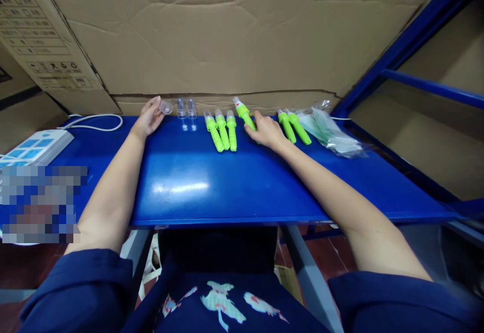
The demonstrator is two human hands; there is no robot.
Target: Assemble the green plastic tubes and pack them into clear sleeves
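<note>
My left hand (148,119) is closed on a clear plastic cap (165,107), held by the table's back edge with its round open end showing. Just right of it, two more clear caps (191,108) stand upright. My right hand (265,130) grips a lime-green stick with a clear tip (244,112) and a red spot near that tip. It lies slanted, tip toward the back, its lower end partly behind my fingers. Several similar green sticks (222,132) rest side by side to its left. Two more green sticks (298,128) lie right of my right hand.
A clear plastic bag (333,133) with pale contents lies at the right on the blue table (234,186). At the left are a white power strip (40,146) and a white cable (102,122). Cardboard (227,35) walls the back; a blue frame (378,75) stands right.
</note>
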